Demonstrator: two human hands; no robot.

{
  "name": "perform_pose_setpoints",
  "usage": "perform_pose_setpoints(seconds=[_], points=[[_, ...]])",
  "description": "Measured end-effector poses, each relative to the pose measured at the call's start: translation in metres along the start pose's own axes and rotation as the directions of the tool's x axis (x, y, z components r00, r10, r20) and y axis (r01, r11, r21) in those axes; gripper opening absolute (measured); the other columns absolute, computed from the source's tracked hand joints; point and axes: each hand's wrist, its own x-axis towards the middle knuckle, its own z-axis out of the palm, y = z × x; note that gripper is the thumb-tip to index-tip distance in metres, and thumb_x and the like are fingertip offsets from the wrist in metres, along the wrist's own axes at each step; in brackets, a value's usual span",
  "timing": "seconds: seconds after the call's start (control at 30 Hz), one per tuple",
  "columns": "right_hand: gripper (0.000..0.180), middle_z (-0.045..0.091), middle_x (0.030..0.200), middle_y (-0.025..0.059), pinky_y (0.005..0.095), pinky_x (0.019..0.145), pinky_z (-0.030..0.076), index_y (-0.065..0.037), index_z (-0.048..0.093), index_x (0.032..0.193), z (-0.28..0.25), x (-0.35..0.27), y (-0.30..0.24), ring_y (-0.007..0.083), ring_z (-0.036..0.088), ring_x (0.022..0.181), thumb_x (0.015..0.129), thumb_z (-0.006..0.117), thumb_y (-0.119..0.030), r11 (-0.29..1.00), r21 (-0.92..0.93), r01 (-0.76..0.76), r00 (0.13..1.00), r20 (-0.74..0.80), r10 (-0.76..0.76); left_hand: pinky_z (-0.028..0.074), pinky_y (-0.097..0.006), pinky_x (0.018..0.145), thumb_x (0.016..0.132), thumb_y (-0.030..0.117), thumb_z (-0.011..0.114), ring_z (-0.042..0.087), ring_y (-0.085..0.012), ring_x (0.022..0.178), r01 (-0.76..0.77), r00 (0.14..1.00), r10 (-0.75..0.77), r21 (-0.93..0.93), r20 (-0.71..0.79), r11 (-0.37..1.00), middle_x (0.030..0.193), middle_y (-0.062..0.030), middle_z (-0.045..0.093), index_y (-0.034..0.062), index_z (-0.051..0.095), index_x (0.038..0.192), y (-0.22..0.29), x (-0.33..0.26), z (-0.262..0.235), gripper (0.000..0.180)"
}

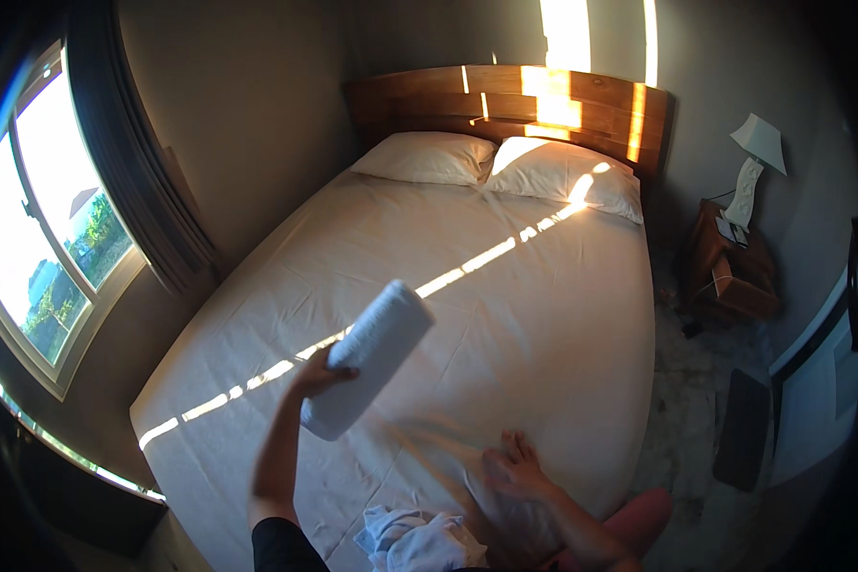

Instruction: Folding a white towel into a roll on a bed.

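My left hand [323, 373] grips a pale blue-white folded towel [377, 348] by its left edge. The thumb lies across the towel's face, and the bundle is held tilted above the bed. Near the bed's front edge, my right hand [515, 469] is low over the sheet, its fingers loosely apart and nothing in them. Whether it touches the sheet I cannot tell. Between my forearms, at the lower edge, is a crumpled light blue and white cloth [419, 539]. A pale fitted sheet [534, 324] covers the bed, with small wrinkles near my right hand.
Two pillows [427, 157] lie against the wooden headboard [410, 100]. On the right, a wooden nightstand [748, 286] with an open drawer bears a white lamp [748, 176]. A dark mat [742, 429] lies on the floor. Dark curtains [129, 143] hang by the left window [57, 229].
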Motion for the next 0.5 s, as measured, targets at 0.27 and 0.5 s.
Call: perform_pose_setpoints(seconds=[0.27,0.5], points=[[0.079,-0.001,0.154,0.0203,0.0608,0.108,0.002,-0.030,0.033,0.142,-0.023,-0.002,-0.045,0.0439,-0.006,0.140,0.077,0.052,-0.070,0.966,-0.240,-0.095,0.983,0.130,0.129,0.052,-0.037,0.081,0.073,0.031,0.078,0.065,-0.0235,0.089,0.174,0.983,-0.184,-0.372,0.009,0.912,0.105,-0.0143,0.064,0.0000,0.054,0.120,-0.087,0.086,-0.075,0.062],[0.085,-0.006,0.152,0.0244,0.0633,0.106,0.000,-0.029,0.026,0.144,-0.020,0.006,-0.046,0.0462,-0.012,0.138,0.076,0.051,-0.072,0.959,-0.250,-0.134,0.955,0.227,0.193,0.043,-0.040,0.095,0.080,0.062,0.059,0.057,-0.0256,0.110,0.344,0.936,-0.351,0.170,0.012,0.923,0.120,-0.0120,0.061,0.0097,0.050,0.131,-0.171,0.138,-0.071,0.074]])
